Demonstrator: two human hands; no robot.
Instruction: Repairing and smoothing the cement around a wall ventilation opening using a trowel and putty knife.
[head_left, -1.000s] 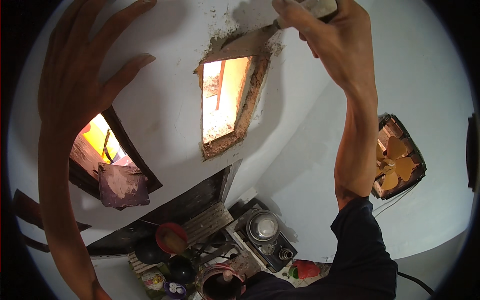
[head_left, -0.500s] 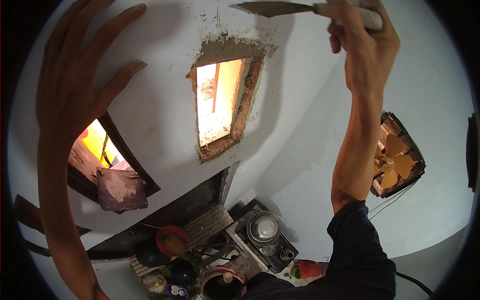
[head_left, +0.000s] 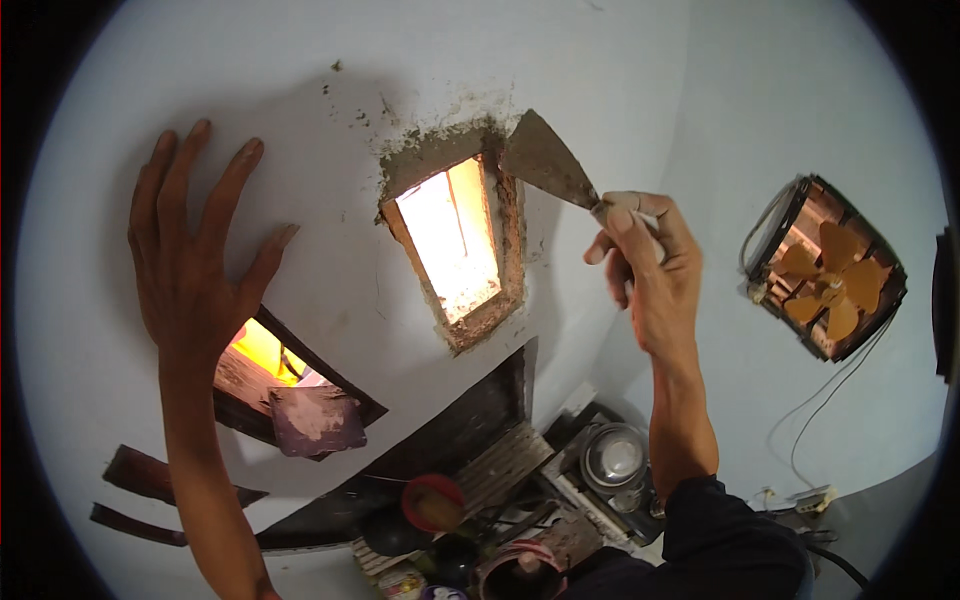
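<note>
A: In the head view, what could have gone wrong?

B: The trowel point(head_left: 547, 165) stood at about two o'clock from the bright opening point(head_left: 455, 245), its blade overlapping the upper right of the mortar rim point(head_left: 430, 162). Whether it touched the wall point(head_left: 330, 290) could not be told. A blade tipped too steeply could have gouged that rough edge and shaken crumbs loose.

A: Loose onto what?

B: Perhaps the red bowl point(head_left: 455, 492) toward six o'clock, or the metal pot point(head_left: 614, 458) toward five.

A: And the hands?

B: The right hand point(head_left: 655, 265) was at three o'clock, its forearm rising from below, the fingers wrapped around the trowel's pale handle and the thumb laid along it. A looser hold could have let the blade twist. The left hand point(head_left: 195, 265) was raised at nine o'clock, palm toward the wall, fingers spread and pointing roughly to twelve. Its contact was unclear; had it borne weight, a slip could have upset the balance.
</note>
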